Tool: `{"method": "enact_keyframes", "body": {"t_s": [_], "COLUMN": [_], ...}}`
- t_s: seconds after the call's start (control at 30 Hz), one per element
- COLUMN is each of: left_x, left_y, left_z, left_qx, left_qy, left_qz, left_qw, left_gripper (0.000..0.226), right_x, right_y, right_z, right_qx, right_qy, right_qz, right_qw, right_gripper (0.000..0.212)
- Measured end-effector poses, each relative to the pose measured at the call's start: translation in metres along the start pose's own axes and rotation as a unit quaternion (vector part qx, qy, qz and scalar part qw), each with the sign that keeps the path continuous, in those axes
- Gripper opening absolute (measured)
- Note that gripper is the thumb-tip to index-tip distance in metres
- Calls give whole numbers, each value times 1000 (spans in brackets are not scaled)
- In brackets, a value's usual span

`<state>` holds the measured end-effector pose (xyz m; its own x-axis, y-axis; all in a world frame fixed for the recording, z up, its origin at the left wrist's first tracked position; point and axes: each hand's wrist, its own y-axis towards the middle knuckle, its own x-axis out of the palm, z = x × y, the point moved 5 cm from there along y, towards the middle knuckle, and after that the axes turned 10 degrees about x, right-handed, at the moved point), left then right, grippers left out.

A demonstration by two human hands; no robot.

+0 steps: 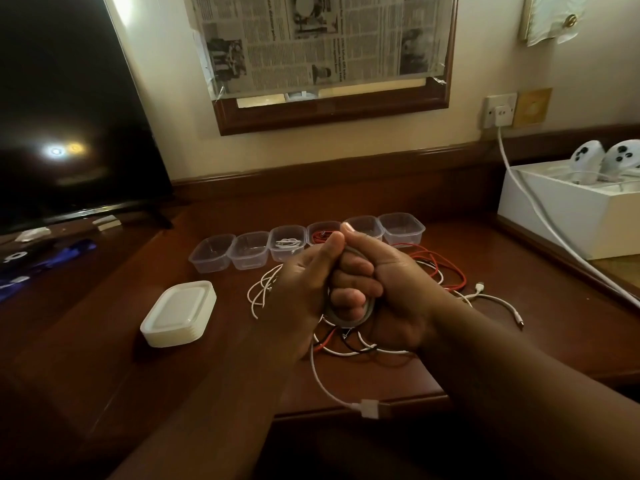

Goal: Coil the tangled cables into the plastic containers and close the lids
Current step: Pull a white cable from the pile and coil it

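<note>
Both hands meet above the middle of the wooden desk (104, 341): the left hand (298, 289) and the right hand (391, 292) are curled together around a small grey-white cable coil (346, 318), its loop showing below the fingers and its top pinched under the thumbs. A loose tail of the white cable (325, 382) hangs down to a white USB plug (370, 408) near the desk's front edge; whether that tail belongs to the held coil is hard to say, since the hands cover the join.

Beneath and behind the hands lies the remaining tangle (436, 271) of red, white and black cables. A row of six clear plastic containers (308, 242) stands just beyond; one holds a coiled white cable (287, 242), the next a red cable (320, 237), and the others look unfilled. The stack of white lids (180, 313) sits apart, to the left.

The risks, as I judge them: the coil could spring open once the grip loosens over a container, and the hanging tail could snag in the tangle and drag other cables along or nudge the light containers out of line.

A newspaper (311, 39) is taped over the framed mirror (329, 112) on the wall, but its print is too small to read. No brand or label shows on the containers, lids or cables.
</note>
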<state>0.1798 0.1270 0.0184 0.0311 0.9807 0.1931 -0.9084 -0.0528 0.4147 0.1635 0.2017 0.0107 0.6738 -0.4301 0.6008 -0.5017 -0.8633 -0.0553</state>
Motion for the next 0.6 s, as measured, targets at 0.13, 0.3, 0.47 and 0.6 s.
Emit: {"method": "enact_keyframes", "body": {"t_s": [0.13, 0.3, 0.47, 0.6], "left_x": [-2, -13, -30, -30], "left_y": [-2, -3, 9, 20], "left_z": [-7, 4, 7, -2], "left_qx": [-6, 123, 190, 116], "left_qy": [-21, 160, 316, 287], "left_qz": [0, -29, -24, -45], "left_qw": [1000, 979, 929, 950], "left_gripper": [39, 42, 56, 45], "right_x": [0, -4, -5, -13], "right_y": [-1, -15, -19, -10], "right_z": [-3, -13, -25, -25], "right_qx": [-8, -51, -167, -192], "right_qy": [-23, -243, -447, -513], "right_qz": [-11, 116, 270, 335], "right_qw": [1000, 962, 836, 766], "right_gripper": [47, 38, 47, 40]}}
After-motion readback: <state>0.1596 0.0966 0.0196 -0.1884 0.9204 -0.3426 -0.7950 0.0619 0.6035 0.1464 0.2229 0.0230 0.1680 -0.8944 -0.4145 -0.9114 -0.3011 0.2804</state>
